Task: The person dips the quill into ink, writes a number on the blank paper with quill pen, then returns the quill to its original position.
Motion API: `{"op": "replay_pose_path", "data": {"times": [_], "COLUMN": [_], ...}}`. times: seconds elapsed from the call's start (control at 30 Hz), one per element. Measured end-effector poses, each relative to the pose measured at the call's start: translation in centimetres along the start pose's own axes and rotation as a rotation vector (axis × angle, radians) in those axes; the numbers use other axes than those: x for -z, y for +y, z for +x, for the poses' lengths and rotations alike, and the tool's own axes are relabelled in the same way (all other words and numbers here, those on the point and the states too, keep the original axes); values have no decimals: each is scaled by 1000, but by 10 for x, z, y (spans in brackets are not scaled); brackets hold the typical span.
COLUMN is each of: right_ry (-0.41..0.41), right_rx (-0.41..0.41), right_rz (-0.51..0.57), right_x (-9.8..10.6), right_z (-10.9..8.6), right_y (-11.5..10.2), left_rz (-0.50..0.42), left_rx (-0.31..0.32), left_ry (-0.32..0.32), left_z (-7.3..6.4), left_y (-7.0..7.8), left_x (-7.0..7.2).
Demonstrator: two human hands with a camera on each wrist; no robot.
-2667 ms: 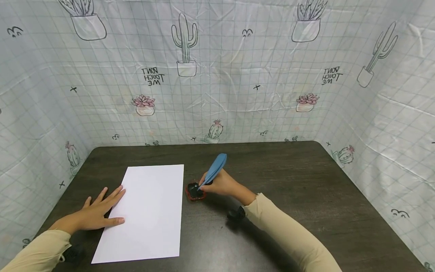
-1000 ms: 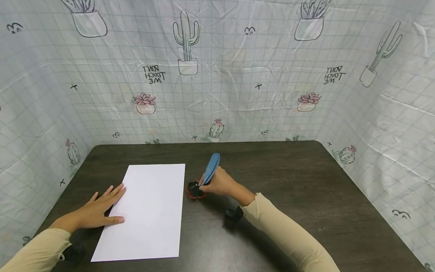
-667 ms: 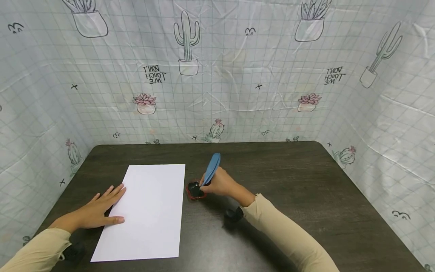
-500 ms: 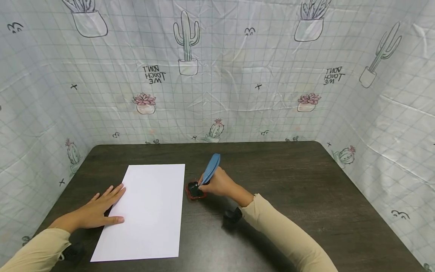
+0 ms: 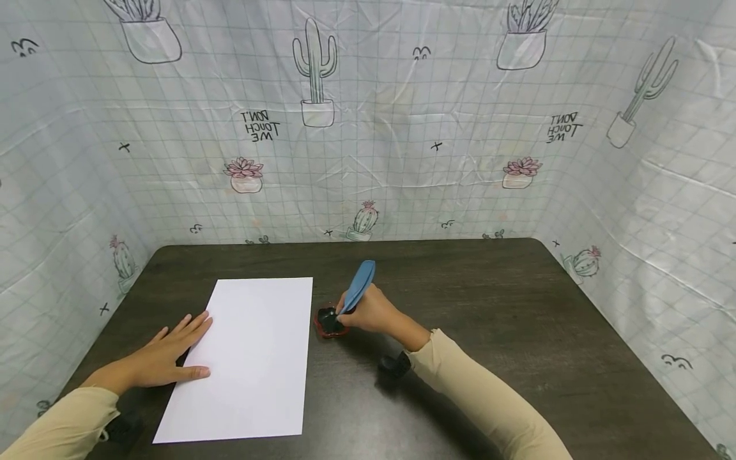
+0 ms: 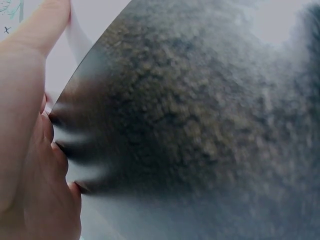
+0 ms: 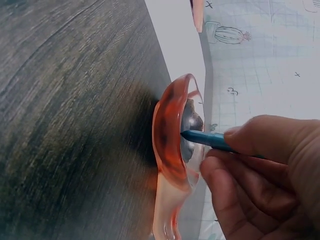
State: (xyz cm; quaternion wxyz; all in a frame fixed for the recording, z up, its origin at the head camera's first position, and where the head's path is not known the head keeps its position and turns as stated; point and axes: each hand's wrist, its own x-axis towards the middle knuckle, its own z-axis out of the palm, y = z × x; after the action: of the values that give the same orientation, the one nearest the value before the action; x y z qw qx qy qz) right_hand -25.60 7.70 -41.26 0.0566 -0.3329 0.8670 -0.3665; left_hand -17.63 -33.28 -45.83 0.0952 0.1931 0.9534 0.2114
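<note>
A sheet of white paper [image 5: 253,364] lies on the table. My left hand [image 5: 163,359] rests on its left edge, fingers spread and thumb on the sheet; the left wrist view shows this hand [image 6: 35,130] along the paper's edge. To the right of the sheet sits a small red see-through dish [image 5: 329,336] with a dark inside. Between thumb and fingers, my right hand [image 5: 376,313] pinches a blue feather quill pen [image 5: 362,281]. In the right wrist view, the pen's dark tip [image 7: 189,134] is at the dish's rim [image 7: 167,132]; exact contact cannot be told.
The dark wood table [image 5: 460,306] extends to the right and behind the dish. A white grid curtain [image 5: 402,128] with cactus drawings encloses the back and both sides. A black wrist device [image 5: 394,364] hangs under my right sleeve.
The quill's feather leaned further right 2.7 seconds ago and now stands more upright, after small tilts. The right hand stays at the dish. The left hand and paper hold almost the same place.
</note>
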Motion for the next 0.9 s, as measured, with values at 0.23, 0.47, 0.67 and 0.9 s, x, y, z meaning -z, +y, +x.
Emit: {"op": "replay_pose_path", "data": {"times": [0.23,0.47,0.67,0.9], "right_ry": [52,87,141,210], "right_rx": [-7,-8,1,-97], "right_rz": [12,94,221,214], "right_x": [0,0,-9,-30], "right_z": [-1,1,12,32], "right_y": [-1,-6,-16,-35], "left_rz": [6,-4,-12,-16], "left_rx": [6,2,2,3], "left_ry": [-5,-10,-13,-15], "left_z": [1,1,1,2], "left_y": [0,3,3,1], "left_x": [0,4,4,2]}}
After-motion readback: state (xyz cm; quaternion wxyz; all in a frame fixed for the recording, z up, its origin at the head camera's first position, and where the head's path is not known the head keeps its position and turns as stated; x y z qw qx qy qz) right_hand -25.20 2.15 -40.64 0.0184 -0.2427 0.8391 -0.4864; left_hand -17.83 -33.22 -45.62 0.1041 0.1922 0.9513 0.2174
